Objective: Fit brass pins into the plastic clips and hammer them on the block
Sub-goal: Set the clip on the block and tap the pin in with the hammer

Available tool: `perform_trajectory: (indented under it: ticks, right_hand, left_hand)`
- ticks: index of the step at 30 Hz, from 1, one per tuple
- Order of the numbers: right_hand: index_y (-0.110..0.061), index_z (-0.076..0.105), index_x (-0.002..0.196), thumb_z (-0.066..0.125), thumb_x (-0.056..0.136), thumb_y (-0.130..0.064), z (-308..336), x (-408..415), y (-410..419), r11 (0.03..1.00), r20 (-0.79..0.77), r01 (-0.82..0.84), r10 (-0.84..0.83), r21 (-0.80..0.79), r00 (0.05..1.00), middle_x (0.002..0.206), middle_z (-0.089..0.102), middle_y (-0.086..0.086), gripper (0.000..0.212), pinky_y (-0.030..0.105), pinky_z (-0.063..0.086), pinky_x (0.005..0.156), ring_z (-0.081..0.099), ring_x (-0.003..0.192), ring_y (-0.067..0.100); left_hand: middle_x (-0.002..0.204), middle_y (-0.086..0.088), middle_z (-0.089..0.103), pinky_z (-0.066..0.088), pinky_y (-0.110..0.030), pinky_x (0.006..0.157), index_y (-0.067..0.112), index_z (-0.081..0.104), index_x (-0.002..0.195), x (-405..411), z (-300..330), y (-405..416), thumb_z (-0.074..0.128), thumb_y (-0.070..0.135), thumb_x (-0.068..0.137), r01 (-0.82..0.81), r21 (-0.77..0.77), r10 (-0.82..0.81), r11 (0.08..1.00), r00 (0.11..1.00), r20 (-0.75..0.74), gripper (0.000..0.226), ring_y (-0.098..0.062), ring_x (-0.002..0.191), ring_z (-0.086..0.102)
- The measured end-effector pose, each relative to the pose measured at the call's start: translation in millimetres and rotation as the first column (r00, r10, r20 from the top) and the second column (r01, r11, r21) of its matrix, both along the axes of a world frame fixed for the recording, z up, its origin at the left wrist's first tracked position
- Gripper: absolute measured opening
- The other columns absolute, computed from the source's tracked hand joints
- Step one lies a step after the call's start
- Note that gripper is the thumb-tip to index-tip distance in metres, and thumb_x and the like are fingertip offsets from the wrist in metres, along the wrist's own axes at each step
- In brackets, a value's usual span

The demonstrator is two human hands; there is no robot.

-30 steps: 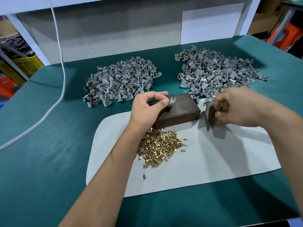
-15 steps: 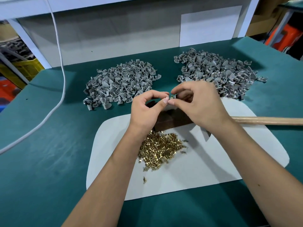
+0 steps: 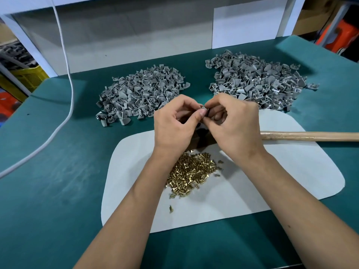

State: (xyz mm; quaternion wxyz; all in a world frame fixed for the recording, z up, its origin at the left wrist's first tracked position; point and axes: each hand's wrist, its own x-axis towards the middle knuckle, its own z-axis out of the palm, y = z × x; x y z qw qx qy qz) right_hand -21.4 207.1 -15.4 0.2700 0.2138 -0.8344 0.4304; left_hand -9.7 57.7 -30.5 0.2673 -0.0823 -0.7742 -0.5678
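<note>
Left hand (image 3: 174, 125) and right hand (image 3: 232, 125) both pinch one grey clip (image 3: 203, 109) above the mostly hidden block (image 3: 203, 139) at table centre; risk: pin, unseen, cocks or drops among brass pins (image 3: 191, 172).

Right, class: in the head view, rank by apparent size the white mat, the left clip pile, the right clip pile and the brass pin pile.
1. white mat
2. left clip pile and right clip pile: about alike, and the hands hide part of both, so unranked
3. brass pin pile
</note>
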Motion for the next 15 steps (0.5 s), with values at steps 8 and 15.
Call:
perform_trajectory:
  ticks: [8,15]
  right_hand:
    - [-0.013,0.070,0.089,0.080,0.082,-0.016,-3.3,4.8,-3.5,0.999,-0.034,0.050,-0.051,-0.007,0.998,0.076,0.070,-0.002,0.013,0.031,0.056,0.066,0.064,0.068,0.013]
    - [-0.011,0.072,0.088,0.078,0.084,-0.016,-6.2,5.1,-6.7,0.994,0.005,0.079,-0.079,-0.070,0.997,0.078,0.074,0.002,0.009,0.040,0.059,0.066,0.070,0.071,0.020]
  left_hand:
    - [0.085,0.001,0.078,0.062,-0.033,0.077,0.008,0.077,0.090,0.2,-2.0,2.6,0.077,0.008,0.088,-0.043,-0.037,0.043,0.998,0.999,-0.003,0.002,-0.012,0.080,0.075]
    - [0.087,0.002,0.077,0.062,-0.042,0.082,0.011,0.076,0.091,-0.5,-5.3,11.7,0.072,0.009,0.089,-0.109,-0.066,0.107,0.992,0.993,-0.046,0.005,-0.012,0.084,0.075]
